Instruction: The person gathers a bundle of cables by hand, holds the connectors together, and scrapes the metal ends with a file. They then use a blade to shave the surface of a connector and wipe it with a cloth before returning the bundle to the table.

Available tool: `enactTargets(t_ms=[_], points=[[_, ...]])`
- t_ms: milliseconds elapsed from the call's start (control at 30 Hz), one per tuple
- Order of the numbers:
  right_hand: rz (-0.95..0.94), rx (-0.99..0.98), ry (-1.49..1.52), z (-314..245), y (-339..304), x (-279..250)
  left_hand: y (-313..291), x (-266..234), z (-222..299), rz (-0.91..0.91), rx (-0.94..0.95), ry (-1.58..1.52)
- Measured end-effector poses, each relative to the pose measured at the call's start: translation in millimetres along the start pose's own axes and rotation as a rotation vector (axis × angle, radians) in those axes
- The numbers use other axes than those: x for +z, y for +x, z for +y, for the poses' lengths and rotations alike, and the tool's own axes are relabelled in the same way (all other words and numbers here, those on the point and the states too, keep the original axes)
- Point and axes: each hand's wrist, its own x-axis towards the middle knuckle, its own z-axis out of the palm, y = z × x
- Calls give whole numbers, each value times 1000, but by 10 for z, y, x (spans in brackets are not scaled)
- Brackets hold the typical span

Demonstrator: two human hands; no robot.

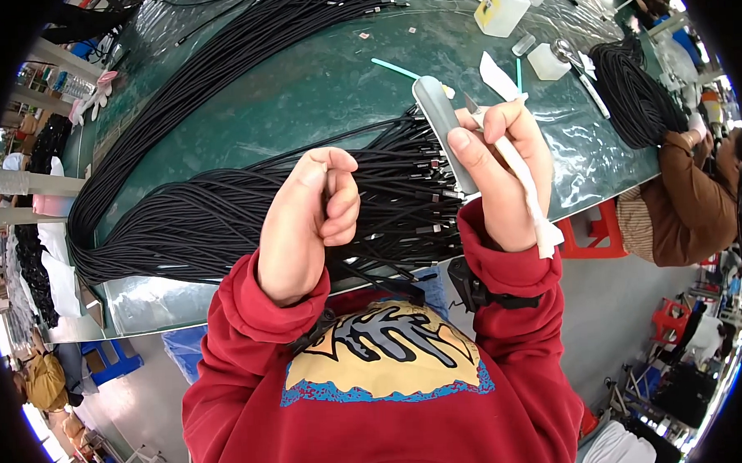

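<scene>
My right hand (513, 171) is closed round a small knife with a short pointed blade (472, 105) and a handle wrapped in white material (519, 169). My left hand (308, 222) is raised over the black cables (196, 214), its fingers curled and thumb bent in. Whatever its fingertips pinch, if anything, is hidden. A long grey rounded object (439, 117) lies beside my right thumb, across the cables' connector ends (435, 175). It looks behind the thumb; I cannot tell whether they touch.
Another long cable bundle (239, 51) curves over the green table (299, 90). Two bottles (500, 9) (549, 61), a white strip (498, 79) and a cable coil (632, 94) sit toward the right. A person in brown (692, 197) sits at the right edge, near a red stool (593, 234).
</scene>
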Motion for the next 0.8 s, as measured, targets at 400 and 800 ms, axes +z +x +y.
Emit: enactTargets(t_ms=[400,800], points=[[-174,-56,88,76,-173,178,-114,193,46,189,9,615],[-240,-262,-289,97,-213,334,-141,172,18,197,82,700]])
